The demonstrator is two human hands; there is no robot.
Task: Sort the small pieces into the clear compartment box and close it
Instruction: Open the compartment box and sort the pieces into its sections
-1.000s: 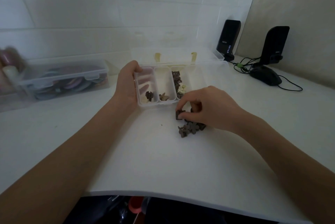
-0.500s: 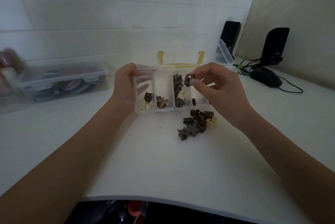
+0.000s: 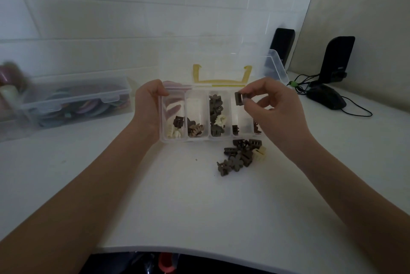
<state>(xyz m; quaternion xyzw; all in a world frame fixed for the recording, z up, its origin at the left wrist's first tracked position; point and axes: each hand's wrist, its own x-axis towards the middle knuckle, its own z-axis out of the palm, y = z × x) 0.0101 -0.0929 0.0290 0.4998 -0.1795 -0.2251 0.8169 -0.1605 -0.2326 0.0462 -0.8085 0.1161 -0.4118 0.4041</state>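
Observation:
A clear compartment box (image 3: 197,138) is tilted up off the white table, its lid (image 3: 221,69) open behind with yellow latches. My left hand (image 3: 147,105) grips the box's left end, fingers showing through the plastic. Several brown and cream pieces lie in its compartments. My right hand (image 3: 270,105) pinches one dark brown piece (image 3: 240,98) above the fourth compartment from the left. A pile of loose brown pieces (image 3: 238,158) with one cream piece (image 3: 259,153) lies on the table just in front of the box.
A closed clear tub (image 3: 75,98) of coloured rings stands at the left by the wall. Two black speakers (image 3: 282,46) and a black mouse (image 3: 326,97) with cables sit at the right. The table's front edge (image 3: 199,249) runs near my body.
My right hand took a dark piece from the pile and lifted it up over the box. My left hand tipped the box's far side upward, and the lid swung up.

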